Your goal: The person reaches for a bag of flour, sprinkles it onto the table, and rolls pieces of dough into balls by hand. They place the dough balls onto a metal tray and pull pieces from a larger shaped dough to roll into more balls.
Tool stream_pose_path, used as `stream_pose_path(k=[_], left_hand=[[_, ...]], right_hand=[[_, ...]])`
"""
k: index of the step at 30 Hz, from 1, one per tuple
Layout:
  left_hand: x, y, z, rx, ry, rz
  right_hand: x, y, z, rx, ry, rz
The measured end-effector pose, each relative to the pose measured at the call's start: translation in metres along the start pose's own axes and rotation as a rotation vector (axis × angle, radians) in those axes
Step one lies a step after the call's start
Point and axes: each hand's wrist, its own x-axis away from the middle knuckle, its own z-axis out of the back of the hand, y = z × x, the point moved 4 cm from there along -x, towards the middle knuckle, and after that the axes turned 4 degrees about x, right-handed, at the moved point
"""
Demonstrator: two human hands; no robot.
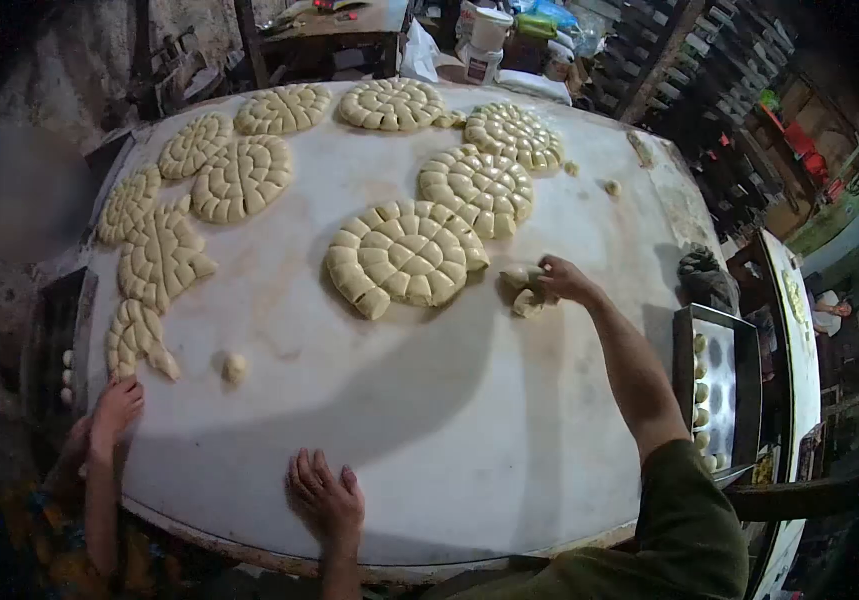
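Note:
My left hand (pixel 327 498) lies flat near the table's front edge, fingers stretched out and holding nothing. Reaching over the table, my right hand (pixel 567 280) has its fingers closed at a small greyish object (pixel 519 274) whose kind I cannot make out. Just below that object sits a small lump of dough (pixel 526 304). To the left of my right hand lies a large round slab of dough (pixel 404 252), scored into many small pieces. Behind it, another scored dough round (pixel 476 188) touches it.
More dough rounds (pixel 241 178) line the far and left sides. A co-worker's hand (pixel 117 405) touches a dough strip (pixel 137 338) at left. A lone dough ball (pixel 234 368) lies nearby. A metal tray (pixel 746 390) with dough balls and a dark cloth (pixel 706 277) are at right.

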Motion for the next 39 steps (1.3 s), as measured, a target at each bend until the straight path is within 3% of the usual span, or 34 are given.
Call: stream_pose_path(k=[3, 6, 9, 10, 11, 12, 13, 14, 15, 16, 17, 20, 21, 22, 23, 24, 25, 27, 28, 30, 31, 33, 35, 37, 39], left_hand=[[0.002, 0.001, 0.001, 0.001, -0.002, 0.007], [0.005, 0.003, 0.0, 0.018, 0.07, 0.018], [0.011, 0.021, 0.008, 0.193, 0.073, -0.022], [0.028, 0.012, -0.049, 0.462, 0.159, -0.112], [0.042, 0.053, -0.016, 0.63, 0.028, -0.095], [0.074, 0.074, -0.07, 1.085, -0.051, -0.053], [0.098, 0.122, -0.041, 1.431, -0.427, 0.122], [0.121, 0.158, -0.049, 1.44, -0.547, -0.005], [0.148, 0.189, -0.055, 1.66, -0.637, -0.006], [0.158, 0.219, -0.025, 1.629, -0.683, -0.086], [0.167, 0.233, -0.025, 1.39, -0.516, -0.331], [0.183, 0.26, 0.009, 1.221, -0.286, -0.344], [0.184, 0.266, 0.023, 1.193, -0.219, -0.326], [0.187, 0.266, 0.029, 1.307, -0.213, -0.287], [0.192, 0.261, 0.024, 1.201, -0.259, -0.299], [0.19, 0.257, 0.037, 1.279, -0.266, -0.269], [0.191, 0.254, 0.05, 1.361, -0.285, -0.242], [0.2, 0.234, 0.042, 1.272, -0.359, -0.303], [0.207, 0.222, 0.053, 1.357, -0.399, -0.299], [0.211, 0.186, 0.04, 1.316, -0.508, -0.222], [0.213, 0.163, 0.027, 1.26, -0.614, -0.151], [0.202, 0.109, 0.006, 1.224, -0.415, -0.174], [0.184, 0.058, 0.012, 1.245, -0.425, 0.117], [0.165, 0.011, -0.004, 1.126, -0.393, 0.243], [0.146, -0.009, -0.002, 1.161, -0.5, 0.24]], right_hand=[[0.084, -0.008, 0.005, -0.525, 0.229, -0.282], [0.179, 0.025, -0.053, -1.043, 0.298, -0.365], [0.284, -0.023, -0.111, -1.745, 0.189, -0.313], [0.309, -0.029, -0.127, -1.551, 0.178, -0.223], [0.334, -0.034, -0.145, -1.448, 0.181, -0.152], [0.358, -0.038, -0.163, -1.347, 0.192, -0.084], [0.374, -0.05, -0.167, -1.43, 0.21, -0.071], [0.389, -0.061, -0.171, -1.513, 0.227, -0.056], [0.406, -0.077, -0.166, -1.688, 0.238, -0.075], [0.418, -0.088, -0.16, -1.539, 0.233, -0.053], [0.43, -0.081, -0.168, -1.511, 0.22, 0.038], [0.441, -0.082, -0.161, -1.859, 0.356, 0.12], [0.447, -0.103, -0.138, -1.983, 0.319, -0.008], [0.434, -0.089, -0.144, -1.953, 0.336, 0.157], [0.42, -0.074, -0.144, -1.908, 0.185, 0.2], [0.407, -0.112, -0.106, -1.822, 0.274, 0.289], [0.38, -0.111, -0.1, -1.904, 0.164, 0.28], [0.326, -0.118, -0.07, -1.966, 0.201, 0.439], [0.317, -0.144, -0.039, -1.841, 0.264, 0.378], [0.266, -0.132, -0.049, -0.972, 0.365, 0.141], [0.255, -0.13, -0.061, -0.914, 0.122, -0.043], [0.271, -0.146, -0.084, -1.038, 0.2, -0.063], [0.324, -0.181, -0.115, -1.033, 0.045, -0.111], [0.359, -0.173, -0.18, -1.237, 0.048, -0.305], [0.376, -0.143, -0.233, -1.161, 0.069, -0.447]])
